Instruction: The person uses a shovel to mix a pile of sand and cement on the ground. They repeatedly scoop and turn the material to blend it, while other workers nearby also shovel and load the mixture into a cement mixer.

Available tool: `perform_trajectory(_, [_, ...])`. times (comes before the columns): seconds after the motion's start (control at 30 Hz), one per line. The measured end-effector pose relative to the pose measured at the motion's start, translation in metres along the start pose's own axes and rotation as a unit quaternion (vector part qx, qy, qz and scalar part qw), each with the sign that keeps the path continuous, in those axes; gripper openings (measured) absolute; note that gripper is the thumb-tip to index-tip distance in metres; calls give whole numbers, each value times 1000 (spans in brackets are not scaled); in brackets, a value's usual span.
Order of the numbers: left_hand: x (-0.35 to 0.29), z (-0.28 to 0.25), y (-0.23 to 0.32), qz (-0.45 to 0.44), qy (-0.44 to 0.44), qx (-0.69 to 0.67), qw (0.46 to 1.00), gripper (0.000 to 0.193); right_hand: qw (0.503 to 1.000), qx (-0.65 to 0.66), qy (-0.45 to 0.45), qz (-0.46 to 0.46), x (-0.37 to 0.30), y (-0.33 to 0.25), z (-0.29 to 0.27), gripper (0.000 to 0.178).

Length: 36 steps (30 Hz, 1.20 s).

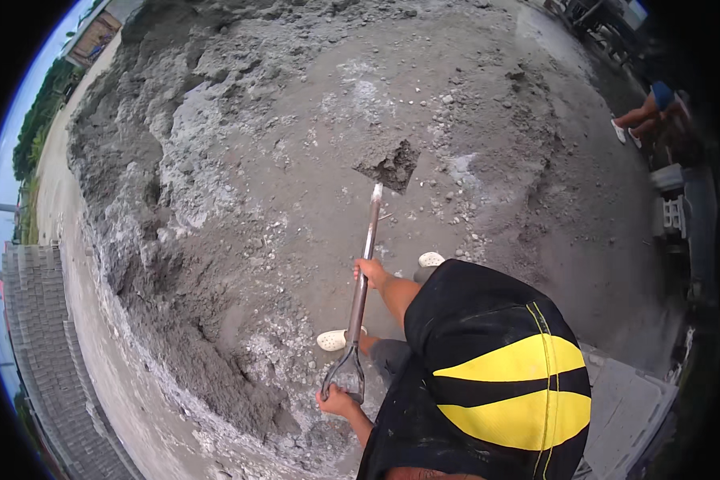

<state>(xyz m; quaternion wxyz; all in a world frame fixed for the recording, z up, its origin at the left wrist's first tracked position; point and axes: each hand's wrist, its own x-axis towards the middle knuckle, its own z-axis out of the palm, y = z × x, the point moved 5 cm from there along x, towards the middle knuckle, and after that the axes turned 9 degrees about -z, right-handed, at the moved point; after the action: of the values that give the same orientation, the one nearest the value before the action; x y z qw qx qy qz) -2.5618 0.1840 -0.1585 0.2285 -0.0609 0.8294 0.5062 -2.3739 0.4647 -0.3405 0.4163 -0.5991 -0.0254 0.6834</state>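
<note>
I hold a long shovel (362, 288) over a wide spread of grey sand and cement mix (240, 160). My left hand (336, 398) grips the D-shaped handle at the near end. Further up, my right hand (372, 272) is wrapped around the metal shaft. The blade (392, 166) at the far end carries a lump of the dark grey mix and sits at or just above the flattened ground; I cannot tell which. My feet in white shoes (333, 340) stand on either side of the shaft.
A ridge of heaped grey mix (136, 240) runs along the left. Beyond it lies a paved block surface (36, 320). Another person's legs in white shoes (644, 118) are at the upper right. Pale concrete blocks (670, 214) stand at the right edge.
</note>
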Motion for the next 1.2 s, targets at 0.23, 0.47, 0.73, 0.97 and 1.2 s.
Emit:
perform_trajectory(0.23, [-322,242,177,436,-469,56,766,39,940,313,59,-124,27,-340,-232,10])
perform_trajectory(0.47, [-400,234,225,656,-509,145,538,41,895,420,-21,-146,-3,-409,-255,16])
perform_trajectory(0.73, [-278,82,156,254,-212,111,937,29,983,-68,-98,141,24,-148,-111,10])
perform_trajectory(0.97, [-335,-71,29,-85,42,-281,955,33,693,-549,-365,292,-141,90,-40,11])
perform_trajectory(1.2, [-273,-78,-12,-120,280,-701,645,20,554,-661,-478,165,-238,212,55,31])
